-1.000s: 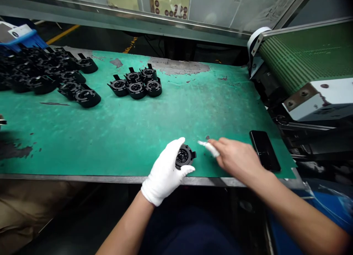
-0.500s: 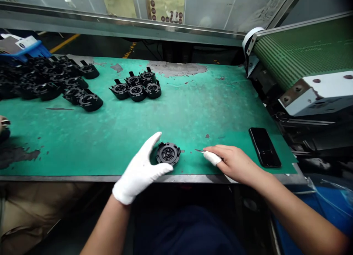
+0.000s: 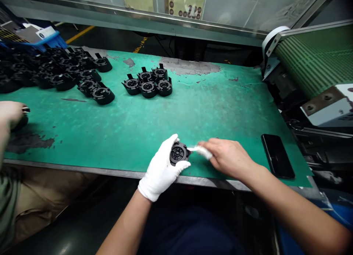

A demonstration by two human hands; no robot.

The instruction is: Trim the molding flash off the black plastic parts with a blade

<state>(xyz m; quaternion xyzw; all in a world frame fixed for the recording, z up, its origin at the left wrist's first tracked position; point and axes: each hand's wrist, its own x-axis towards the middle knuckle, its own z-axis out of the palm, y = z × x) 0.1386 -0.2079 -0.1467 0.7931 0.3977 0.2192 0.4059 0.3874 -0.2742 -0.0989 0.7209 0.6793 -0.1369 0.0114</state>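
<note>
A white-gloved hand, my left hand (image 3: 162, 168), is closed around a round black plastic part (image 3: 178, 154) near the table's front edge, thumb on the near side and fingers on the far side. The part's ringed, spoked face is turned up. In my bare right hand (image 3: 228, 155), whose thumb has a white cover, is a small thin blade (image 3: 192, 149), blurred by motion. Its tip is at the right edge of the part; whether it touches cannot be told.
Several black cup-shaped parts (image 3: 148, 88) stand grouped mid-table. A larger cluster (image 3: 62, 81) fills the back left beside a blue bin (image 3: 52, 40). A phone (image 3: 278, 156) lies at right, below a green conveyor (image 3: 331, 53). A co-worker's hand (image 3: 11, 113) holds a black part at far left.
The view has shifted, so the table's things sit further right. My left fingers have closed onto the part. The blade in my right hand has come up to it. More of the co-worker's hand shows.
</note>
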